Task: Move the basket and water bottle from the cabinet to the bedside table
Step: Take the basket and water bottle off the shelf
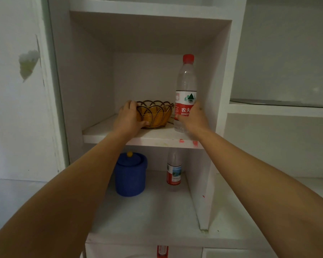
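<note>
Left hand (128,118) clasps and hides the basket's (157,114) left rim; right hand (193,118) grasps the bottle (186,86), covering its label.

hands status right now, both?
Left hand: closed on the basket rim, on the shelf.
Right hand: closed around the water bottle, upright on the shelf.

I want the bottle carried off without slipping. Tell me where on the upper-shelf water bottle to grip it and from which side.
Grip the water bottle around its labelled lower half, coming from the front right, as the right hand does now. It stands upright, its body is widest and straightest there, the cabinet wall crowds its right side, and the basket sits close on its left. The tapering neck and red cap likely offer a weaker hold.
</note>
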The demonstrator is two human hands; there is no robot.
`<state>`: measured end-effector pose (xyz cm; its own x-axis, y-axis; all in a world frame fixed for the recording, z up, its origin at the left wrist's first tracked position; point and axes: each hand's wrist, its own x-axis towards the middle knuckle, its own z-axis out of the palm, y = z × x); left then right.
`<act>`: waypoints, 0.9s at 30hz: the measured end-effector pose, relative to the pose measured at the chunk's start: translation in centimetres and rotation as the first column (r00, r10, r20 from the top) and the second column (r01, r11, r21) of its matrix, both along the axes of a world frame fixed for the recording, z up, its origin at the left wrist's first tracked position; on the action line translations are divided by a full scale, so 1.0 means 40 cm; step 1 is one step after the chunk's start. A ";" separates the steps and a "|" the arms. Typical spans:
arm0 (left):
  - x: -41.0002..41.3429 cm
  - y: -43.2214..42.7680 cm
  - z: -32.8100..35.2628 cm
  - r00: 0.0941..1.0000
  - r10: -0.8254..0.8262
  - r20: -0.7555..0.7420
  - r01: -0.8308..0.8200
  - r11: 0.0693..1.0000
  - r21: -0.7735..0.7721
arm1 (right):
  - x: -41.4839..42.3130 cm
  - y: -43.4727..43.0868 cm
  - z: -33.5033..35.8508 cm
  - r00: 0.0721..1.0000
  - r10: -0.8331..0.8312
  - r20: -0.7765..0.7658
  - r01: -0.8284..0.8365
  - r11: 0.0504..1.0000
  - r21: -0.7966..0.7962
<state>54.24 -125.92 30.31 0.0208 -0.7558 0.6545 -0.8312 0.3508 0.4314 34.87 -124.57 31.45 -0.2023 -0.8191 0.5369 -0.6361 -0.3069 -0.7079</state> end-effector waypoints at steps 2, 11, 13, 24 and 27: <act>-0.001 0.001 0.000 1.000 0.018 0.010 -0.018 0.999 -0.030 | 0.002 -0.006 -0.003 0.999 0.014 0.030 -0.014 1.000 0.001; -0.013 0.014 0.010 0.999 -0.016 -0.052 0.013 0.999 -0.043 | 0.004 -0.032 -0.008 0.998 -0.029 0.050 0.027 0.999 0.038; -0.018 0.019 0.012 0.998 -0.017 -0.052 0.015 0.999 -0.038 | -0.003 -0.047 -0.010 0.997 -0.030 0.074 0.026 0.998 0.058; -0.009 0.065 0.028 0.999 0.019 -0.040 -0.022 0.997 -0.068 | 0.006 0.003 -0.003 0.976 0.033 0.216 -0.034 0.999 0.000; -0.004 0.084 0.029 0.999 0.032 -0.032 -0.034 0.996 -0.078 | 0.007 0.023 -0.008 0.972 0.048 0.230 -0.044 0.999 -0.020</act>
<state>54.08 -122.58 31.45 0.0658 -0.7004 0.7108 -0.8298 0.3572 0.4288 35.13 -123.63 31.13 -0.2839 -0.8227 0.4926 -0.4417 -0.3438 -0.8287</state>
